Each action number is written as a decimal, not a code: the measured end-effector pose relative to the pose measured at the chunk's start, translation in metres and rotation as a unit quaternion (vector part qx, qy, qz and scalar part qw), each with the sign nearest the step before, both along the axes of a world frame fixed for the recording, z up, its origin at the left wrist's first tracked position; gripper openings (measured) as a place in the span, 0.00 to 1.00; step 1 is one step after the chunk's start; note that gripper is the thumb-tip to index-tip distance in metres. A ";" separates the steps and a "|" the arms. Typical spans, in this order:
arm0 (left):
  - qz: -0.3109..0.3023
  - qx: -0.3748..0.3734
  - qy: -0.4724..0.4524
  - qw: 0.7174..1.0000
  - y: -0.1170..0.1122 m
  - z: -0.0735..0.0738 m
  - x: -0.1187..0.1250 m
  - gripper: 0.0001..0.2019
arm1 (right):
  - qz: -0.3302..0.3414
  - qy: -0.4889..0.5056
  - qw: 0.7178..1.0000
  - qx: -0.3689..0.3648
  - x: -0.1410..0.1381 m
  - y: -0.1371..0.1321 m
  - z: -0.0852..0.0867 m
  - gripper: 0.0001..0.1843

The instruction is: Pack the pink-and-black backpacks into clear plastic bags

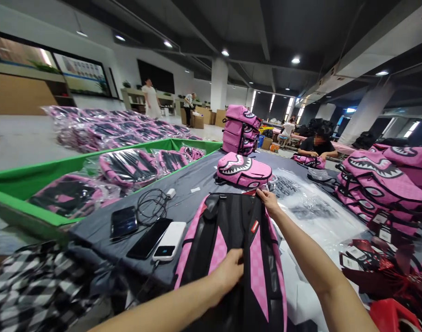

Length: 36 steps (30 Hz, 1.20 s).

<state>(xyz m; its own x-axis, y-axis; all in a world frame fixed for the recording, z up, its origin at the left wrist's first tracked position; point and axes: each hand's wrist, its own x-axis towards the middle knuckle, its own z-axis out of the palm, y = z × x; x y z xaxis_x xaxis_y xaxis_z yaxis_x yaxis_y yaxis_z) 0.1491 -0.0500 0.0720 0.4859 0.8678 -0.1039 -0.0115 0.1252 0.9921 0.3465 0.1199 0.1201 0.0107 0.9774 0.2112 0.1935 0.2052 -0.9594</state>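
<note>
A pink and black backpack (231,244) lies back-side up on the grey table (193,177) in front of me, its straps facing up. My left hand (230,269) rests on the middle of its back panel, fingers curled against the black fabric. My right hand (268,200) pinches the far top edge of the same backpack. Just beyond it lies another pink backpack with a shark-mouth print (243,169).
Two dark phones (124,222), a white power bank (169,240) and a coiled cable (152,203) lie at left. Clear plastic bags (307,203) spread at right beside a pink backpack stack (380,184). A green bin (20,182) holds bagged backpacks. A seated person (316,146) works opposite.
</note>
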 end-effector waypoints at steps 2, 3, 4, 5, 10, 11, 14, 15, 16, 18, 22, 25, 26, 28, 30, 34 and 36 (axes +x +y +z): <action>-0.007 0.003 0.007 1.000 -0.026 -0.012 -0.016 0.08 | 0.017 -0.041 0.999 0.013 -0.001 0.007 -0.004 0.36; -0.008 0.035 0.025 0.999 -0.035 -0.019 -0.023 0.07 | 0.026 -0.064 0.997 0.021 -0.001 0.011 -0.005 0.35; -0.011 0.087 0.057 0.995 -0.042 -0.025 -0.028 0.06 | 0.034 -0.086 0.995 0.031 -0.002 0.016 -0.007 0.33; -0.025 0.138 0.095 0.986 -0.046 -0.032 -0.032 0.05 | 0.041 -0.103 0.993 0.038 -0.002 0.021 -0.008 0.32; -0.179 0.233 0.169 0.941 -0.028 -0.026 -0.056 0.07 | 0.027 -0.318 0.935 0.156 0.002 0.044 -0.029 0.23; -0.181 0.241 0.152 0.941 -0.016 -0.016 -0.064 0.08 | 0.016 -0.374 0.909 0.182 0.003 0.047 -0.036 0.22; -0.003 0.251 0.151 0.956 0.041 0.013 -0.092 0.13 | -0.013 -0.442 0.874 0.202 0.006 0.052 -0.058 0.24; 0.109 0.255 0.164 0.947 0.066 0.019 -0.100 0.15 | -0.016 -0.444 0.874 0.195 0.006 0.053 -0.064 0.26; 0.217 0.257 0.182 0.924 0.093 0.021 -0.108 0.15 | -0.015 -0.446 0.875 0.187 0.006 0.053 -0.069 0.27; 0.328 0.233 0.221 0.888 0.147 0.014 -0.118 0.14 | -0.011 -0.451 0.876 0.173 0.007 0.053 -0.075 0.27; 0.332 0.201 0.237 0.891 0.222 -0.017 -0.114 0.15 | -0.009 -0.448 0.879 0.166 0.009 0.051 -0.078 0.26; 0.289 0.186 0.234 0.909 0.245 -0.033 -0.102 0.20 | -0.011 -0.444 0.880 0.166 0.011 0.049 -0.078 0.26; 0.277 0.186 0.230 0.914 0.249 -0.036 -0.098 0.20 | -0.011 -0.444 0.881 0.165 0.011 0.048 -0.078 0.26; 0.266 0.194 0.221 0.918 0.255 -0.037 -0.093 0.17 | -0.011 -0.442 0.881 0.166 0.011 0.047 -0.078 0.25; 0.265 0.206 0.219 0.916 0.260 -0.037 -0.091 0.14 | -0.008 -0.438 0.882 0.173 0.012 0.046 -0.079 0.24; 0.269 0.224 0.237 0.906 0.270 -0.034 -0.089 0.09 | 0.008 -0.407 0.891 0.200 0.012 0.045 -0.079 0.21; 0.261 0.226 0.247 0.905 0.277 -0.034 -0.086 0.07 | 0.017 -0.382 0.899 0.213 0.011 0.043 -0.078 0.20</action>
<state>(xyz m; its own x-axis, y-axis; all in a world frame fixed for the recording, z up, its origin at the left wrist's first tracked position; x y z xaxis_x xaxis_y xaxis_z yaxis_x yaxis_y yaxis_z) 0.0631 0.2268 0.0384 -0.0118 0.9737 0.2276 0.5064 -0.1905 0.8410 0.3578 0.1627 0.0418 -0.3252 0.8025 0.5002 0.7491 0.5415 -0.3817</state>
